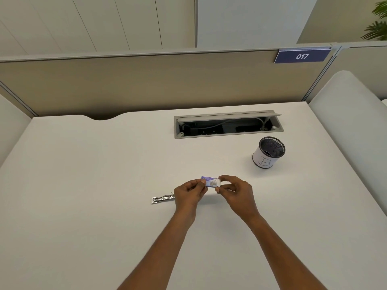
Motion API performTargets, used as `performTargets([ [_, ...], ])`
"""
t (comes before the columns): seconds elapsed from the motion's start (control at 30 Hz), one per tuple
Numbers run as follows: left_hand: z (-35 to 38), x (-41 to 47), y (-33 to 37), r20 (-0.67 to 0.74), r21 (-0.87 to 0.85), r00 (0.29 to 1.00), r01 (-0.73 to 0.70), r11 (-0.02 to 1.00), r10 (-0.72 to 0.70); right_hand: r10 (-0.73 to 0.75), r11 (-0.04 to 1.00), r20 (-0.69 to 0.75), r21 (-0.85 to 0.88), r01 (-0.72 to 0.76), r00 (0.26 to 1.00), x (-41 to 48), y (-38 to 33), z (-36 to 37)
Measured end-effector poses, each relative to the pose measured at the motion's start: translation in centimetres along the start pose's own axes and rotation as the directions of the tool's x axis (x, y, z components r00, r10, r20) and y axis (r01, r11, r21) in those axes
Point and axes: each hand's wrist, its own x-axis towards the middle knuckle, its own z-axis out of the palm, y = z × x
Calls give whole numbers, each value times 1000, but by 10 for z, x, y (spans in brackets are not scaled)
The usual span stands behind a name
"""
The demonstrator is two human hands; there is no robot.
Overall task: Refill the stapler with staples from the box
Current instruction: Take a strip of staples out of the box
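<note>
Above the white desk [104, 185], the left hand [189, 192] pinches the left end of the small purple cardboard staple box [210, 181], while the right hand [235, 190] pinches its pale right end, seemingly to draw the inner tray out. The slim silver metal stapler [162, 199] lies on the desk at about eight o'clock from the box, partly hidden behind the left hand. Opening will likely go best with the box held level and the tray eased out slowly, so no strips spill.
</note>
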Motion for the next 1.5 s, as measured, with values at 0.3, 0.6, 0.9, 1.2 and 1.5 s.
performTargets([
  [0.3,6,-8,3,19,26,1000,2,1000,-2,15,1000,4,25,-15,1000,-1,-5,-2],
  [0.6,7,-4,4,7,8,1000,13,1000,-13,25,999,7,38,-26,1000,-1,-8,-5],
  [0.9,5,0,2,17,-9,1000,19,1000,-19,56,996,25,73,-57,998,0,-11,-9],
  [1.2,10,-2,0,44,-17,999,-7,1000,8,85,986,19,141,-87,996,1,-11,-6],
  [1.5,12,3,-1,-6,-40,1000,21,999,-22,172,944,-52,295,-149,984,0,-11,-3],
])
